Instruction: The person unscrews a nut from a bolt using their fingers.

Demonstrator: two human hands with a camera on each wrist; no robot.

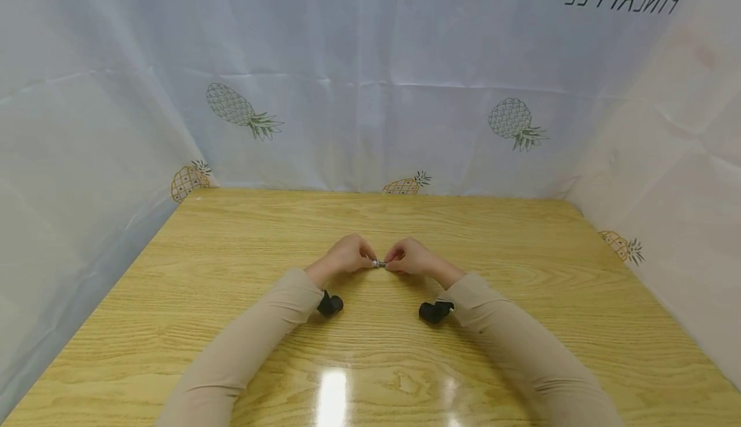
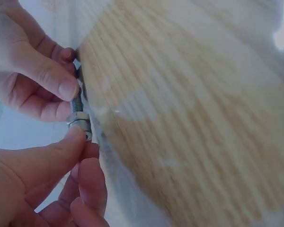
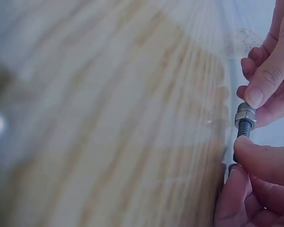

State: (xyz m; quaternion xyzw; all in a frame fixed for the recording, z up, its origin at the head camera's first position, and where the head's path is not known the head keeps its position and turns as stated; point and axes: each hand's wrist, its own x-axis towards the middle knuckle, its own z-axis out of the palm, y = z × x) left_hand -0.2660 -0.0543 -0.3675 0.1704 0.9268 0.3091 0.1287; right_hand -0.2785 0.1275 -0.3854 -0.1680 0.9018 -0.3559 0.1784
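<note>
A metal bolt (image 1: 380, 264) is held level between the two hands, just above or on the table; which of the two I cannot tell. My left hand (image 1: 349, 254) pinches its thick head end between thumb and fingers. Against that end sits a hex nut (image 3: 245, 118), with bare thread (image 3: 244, 128) showing beyond it. The thumb and fingers of my right hand (image 1: 412, 257) pinch the threaded shank, hiding its tip. In the left wrist view the thread and nut (image 2: 77, 117) show between both sets of fingertips.
The wood-grain table (image 1: 382, 363) has a glossy top with light reflections near its front. A pale curtain (image 1: 359, 137) printed with pineapples hangs behind and along both sides. Black wrist-camera mounts (image 1: 330, 304) stick out inward from the sleeves.
</note>
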